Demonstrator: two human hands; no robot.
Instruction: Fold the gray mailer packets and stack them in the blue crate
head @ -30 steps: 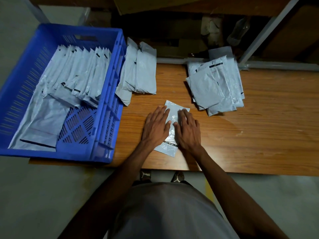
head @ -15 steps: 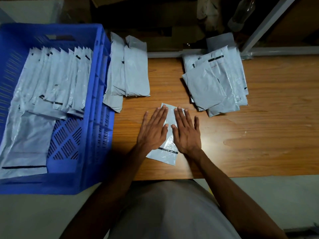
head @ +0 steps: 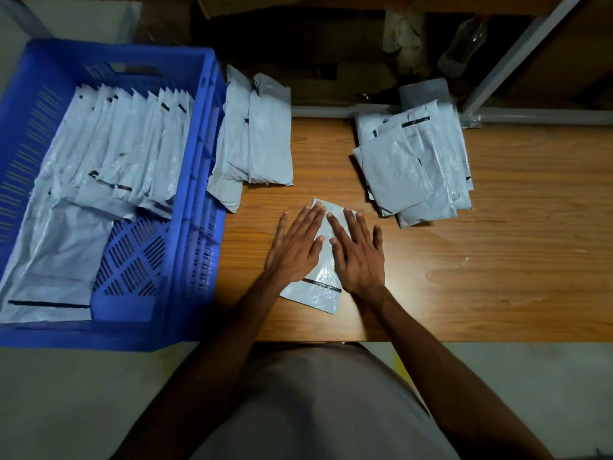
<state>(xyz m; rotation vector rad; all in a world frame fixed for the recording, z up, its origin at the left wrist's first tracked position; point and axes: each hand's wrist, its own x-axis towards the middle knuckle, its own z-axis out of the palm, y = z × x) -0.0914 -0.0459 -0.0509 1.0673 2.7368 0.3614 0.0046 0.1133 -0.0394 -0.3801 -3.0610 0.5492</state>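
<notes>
Wooden bench point(head: 497, 260) fills the right and centre of the view; a blue crate point(head: 195, 227) sits at its left end, partly overhanging the near edge. Inside the crate: a row of folded gray packets point(head: 132, 144) leaning on each other toward the far side, w/ a couple of flatter mailers point(head: 56, 260) lying on the slotted floor at the near-left. Exact count hard to tell in the dim light.

Just right of the crate wall, a small pile of folded packets point(head: 262, 137) lies on the bench, one edge touching the crate. Further right, near the far edge, a loose stack of unfolded mailers point(head: 414, 167) w/ black seal strips showing.

Centre, near the front edge: one gray mailer point(head: 320, 290) lying flat, tilted a bit, black strip toward the person. Both hands are flat on it, fingers straight and spread, pressing down, gripping nothing. Left hand point(head: 297, 247) covers its left half, right hand point(head: 356, 254) its right half, thumbs nearly touching over the middle. Near corner and far tip of the mailer stick out past the hands.
</notes>
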